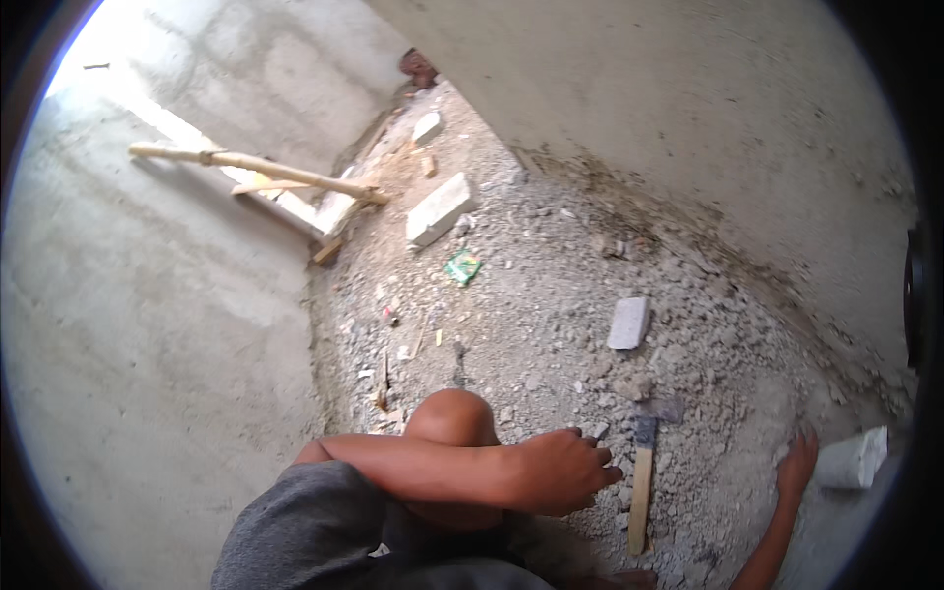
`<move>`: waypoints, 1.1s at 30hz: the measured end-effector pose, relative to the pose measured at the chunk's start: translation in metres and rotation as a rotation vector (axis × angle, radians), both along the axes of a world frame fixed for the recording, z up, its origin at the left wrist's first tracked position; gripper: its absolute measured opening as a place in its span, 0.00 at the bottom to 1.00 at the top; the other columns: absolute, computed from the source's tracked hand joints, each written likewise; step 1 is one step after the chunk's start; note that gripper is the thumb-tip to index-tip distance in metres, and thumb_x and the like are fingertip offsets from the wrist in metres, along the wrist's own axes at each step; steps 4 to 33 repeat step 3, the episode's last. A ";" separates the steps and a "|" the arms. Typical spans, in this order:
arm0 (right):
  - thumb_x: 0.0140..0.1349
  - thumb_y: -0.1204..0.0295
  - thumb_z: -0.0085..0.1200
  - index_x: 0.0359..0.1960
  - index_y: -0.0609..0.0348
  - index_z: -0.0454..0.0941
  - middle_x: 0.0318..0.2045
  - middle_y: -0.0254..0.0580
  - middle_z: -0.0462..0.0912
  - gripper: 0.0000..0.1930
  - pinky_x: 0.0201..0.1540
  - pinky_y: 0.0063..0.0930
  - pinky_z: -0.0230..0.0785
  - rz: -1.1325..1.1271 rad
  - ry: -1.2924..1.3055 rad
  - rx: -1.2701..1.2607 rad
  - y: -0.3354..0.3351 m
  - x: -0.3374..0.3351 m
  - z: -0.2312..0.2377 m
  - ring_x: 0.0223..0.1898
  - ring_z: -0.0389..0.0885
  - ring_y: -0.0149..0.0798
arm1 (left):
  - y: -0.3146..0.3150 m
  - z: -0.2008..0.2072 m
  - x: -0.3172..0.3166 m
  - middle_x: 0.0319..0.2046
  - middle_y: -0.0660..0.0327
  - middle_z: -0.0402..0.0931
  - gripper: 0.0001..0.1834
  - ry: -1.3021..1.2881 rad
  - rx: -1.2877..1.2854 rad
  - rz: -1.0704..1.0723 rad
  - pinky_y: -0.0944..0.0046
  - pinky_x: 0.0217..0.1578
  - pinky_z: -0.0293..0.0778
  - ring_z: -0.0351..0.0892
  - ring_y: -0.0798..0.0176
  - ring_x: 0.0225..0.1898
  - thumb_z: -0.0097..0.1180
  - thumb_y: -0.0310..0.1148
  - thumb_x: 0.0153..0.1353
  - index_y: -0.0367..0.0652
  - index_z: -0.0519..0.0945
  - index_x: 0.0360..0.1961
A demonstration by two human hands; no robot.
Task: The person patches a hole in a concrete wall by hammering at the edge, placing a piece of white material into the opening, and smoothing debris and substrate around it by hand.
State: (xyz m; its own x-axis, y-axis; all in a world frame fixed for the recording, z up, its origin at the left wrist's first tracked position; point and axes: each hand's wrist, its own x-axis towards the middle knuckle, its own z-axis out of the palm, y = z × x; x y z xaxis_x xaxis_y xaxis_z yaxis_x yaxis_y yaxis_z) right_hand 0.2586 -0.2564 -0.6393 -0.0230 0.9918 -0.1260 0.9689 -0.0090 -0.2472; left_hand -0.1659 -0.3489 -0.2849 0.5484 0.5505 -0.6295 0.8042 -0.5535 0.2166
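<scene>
My left forearm lies across my bent knee (450, 418). My left hand (560, 474) hangs beyond it over the rubble, its fingers loosely bent with gaps between them and nothing plainly held. To its right, a wooden-handled tool (640, 497) with a dark metal head lies on the grey rubble, untouched; its exact kind is unclear. Farther right, my right hand (796, 462) reaches down with fingers stretched onto the rubble by the wall. Just right of those fingers is a pale block (854, 460). Ahead, a light grey brick-shaped block (628, 323) lies flat.
Plastered walls (147, 374) close in at left and right (708, 108). A wooden pole (261, 167) leans across a bright opening at the far left. Beyond lie a larger white block (440, 209), a green wrapper (462, 266) and scattered wood scraps on uneven rubble (551, 324).
</scene>
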 end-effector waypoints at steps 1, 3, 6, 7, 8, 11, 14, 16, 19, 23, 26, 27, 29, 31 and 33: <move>0.66 0.81 0.43 0.64 0.68 0.71 0.68 0.57 0.68 0.24 0.73 0.46 0.53 0.053 0.014 0.026 0.004 0.010 0.006 0.69 0.64 0.57 | 0.001 0.003 0.004 0.47 0.52 0.79 0.27 0.014 0.026 0.053 0.52 0.49 0.77 0.81 0.49 0.49 0.55 0.42 0.66 0.42 0.72 0.62; 0.66 0.81 0.44 0.65 0.63 0.72 0.70 0.55 0.66 0.24 0.74 0.46 0.51 0.240 0.341 0.060 0.015 0.020 0.009 0.70 0.63 0.56 | -0.006 0.008 0.008 0.47 0.53 0.79 0.28 0.059 -0.029 0.066 0.54 0.51 0.76 0.81 0.49 0.49 0.57 0.43 0.64 0.42 0.73 0.62; 0.66 0.81 0.44 0.65 0.63 0.72 0.70 0.55 0.66 0.24 0.74 0.46 0.51 0.240 0.341 0.060 0.015 0.020 0.009 0.70 0.63 0.56 | -0.006 0.008 0.008 0.47 0.53 0.79 0.28 0.059 -0.029 0.066 0.54 0.51 0.76 0.81 0.49 0.49 0.57 0.43 0.64 0.42 0.73 0.62; 0.66 0.81 0.44 0.65 0.63 0.72 0.70 0.55 0.66 0.24 0.74 0.46 0.51 0.240 0.341 0.060 0.015 0.020 0.009 0.70 0.63 0.56 | -0.006 0.008 0.008 0.47 0.53 0.79 0.28 0.059 -0.029 0.066 0.54 0.51 0.76 0.81 0.49 0.49 0.57 0.43 0.64 0.42 0.73 0.62; 0.66 0.81 0.44 0.65 0.63 0.72 0.70 0.55 0.66 0.24 0.74 0.46 0.51 0.240 0.341 0.060 0.015 0.020 0.009 0.70 0.63 0.56 | -0.006 0.008 0.008 0.47 0.53 0.79 0.28 0.059 -0.029 0.066 0.54 0.51 0.76 0.81 0.49 0.49 0.57 0.43 0.64 0.42 0.73 0.62; 0.66 0.81 0.44 0.65 0.63 0.72 0.70 0.55 0.66 0.24 0.74 0.46 0.51 0.240 0.341 0.060 0.015 0.020 0.009 0.70 0.63 0.56 | -0.006 0.008 0.008 0.47 0.53 0.79 0.28 0.059 -0.029 0.066 0.54 0.51 0.76 0.81 0.49 0.49 0.57 0.43 0.64 0.42 0.73 0.62; 0.66 0.81 0.44 0.65 0.63 0.72 0.70 0.55 0.66 0.24 0.74 0.46 0.51 0.240 0.341 0.060 0.015 0.020 0.009 0.70 0.63 0.56 | -0.006 0.008 0.008 0.47 0.53 0.79 0.28 0.059 -0.029 0.066 0.54 0.51 0.76 0.81 0.49 0.49 0.57 0.43 0.64 0.42 0.73 0.62; 0.66 0.81 0.44 0.65 0.63 0.72 0.70 0.55 0.66 0.24 0.74 0.46 0.51 0.240 0.341 0.060 0.015 0.020 0.009 0.70 0.63 0.56 | -0.006 0.008 0.008 0.47 0.53 0.79 0.28 0.059 -0.029 0.066 0.54 0.51 0.76 0.81 0.49 0.49 0.57 0.43 0.64 0.42 0.73 0.62; 0.66 0.81 0.44 0.65 0.63 0.72 0.70 0.55 0.66 0.24 0.74 0.46 0.51 0.240 0.341 0.060 0.015 0.020 0.009 0.70 0.63 0.56 | -0.006 0.008 0.008 0.47 0.53 0.79 0.28 0.059 -0.029 0.066 0.54 0.51 0.76 0.81 0.49 0.49 0.57 0.43 0.64 0.42 0.73 0.62; 0.66 0.81 0.44 0.65 0.63 0.72 0.70 0.55 0.66 0.24 0.74 0.46 0.51 0.240 0.341 0.060 0.015 0.020 0.009 0.70 0.63 0.56 | -0.006 0.008 0.008 0.47 0.53 0.79 0.28 0.059 -0.029 0.066 0.54 0.51 0.76 0.81 0.49 0.49 0.57 0.43 0.64 0.42 0.73 0.62; 0.66 0.81 0.44 0.65 0.63 0.72 0.70 0.55 0.66 0.24 0.74 0.46 0.51 0.240 0.341 0.060 0.015 0.020 0.009 0.70 0.63 0.56 | -0.006 0.008 0.008 0.47 0.53 0.79 0.28 0.059 -0.029 0.066 0.54 0.51 0.76 0.81 0.49 0.49 0.57 0.43 0.64 0.42 0.73 0.62; 0.66 0.81 0.44 0.65 0.63 0.72 0.70 0.55 0.66 0.24 0.74 0.46 0.51 0.240 0.341 0.060 0.015 0.020 0.009 0.70 0.63 0.56 | -0.006 0.008 0.008 0.47 0.53 0.79 0.28 0.059 -0.029 0.066 0.54 0.51 0.76 0.81 0.49 0.49 0.57 0.43 0.64 0.42 0.73 0.62; 0.66 0.81 0.44 0.65 0.63 0.72 0.70 0.55 0.66 0.24 0.74 0.46 0.51 0.240 0.341 0.060 0.015 0.020 0.009 0.70 0.63 0.56 | -0.006 0.008 0.008 0.47 0.53 0.79 0.28 0.059 -0.029 0.066 0.54 0.51 0.76 0.81 0.49 0.49 0.57 0.43 0.64 0.42 0.73 0.62; 0.66 0.81 0.44 0.65 0.63 0.72 0.70 0.55 0.66 0.24 0.74 0.46 0.51 0.240 0.341 0.060 0.015 0.020 0.009 0.70 0.63 0.56 | -0.006 0.008 0.008 0.47 0.53 0.79 0.28 0.059 -0.029 0.066 0.54 0.51 0.76 0.81 0.49 0.49 0.57 0.43 0.64 0.42 0.73 0.62; 0.66 0.81 0.44 0.65 0.63 0.72 0.70 0.55 0.66 0.24 0.74 0.46 0.51 0.240 0.341 0.060 0.015 0.020 0.009 0.70 0.63 0.56 | -0.006 0.008 0.008 0.47 0.53 0.79 0.28 0.059 -0.029 0.066 0.54 0.51 0.76 0.81 0.49 0.49 0.57 0.43 0.64 0.42 0.73 0.62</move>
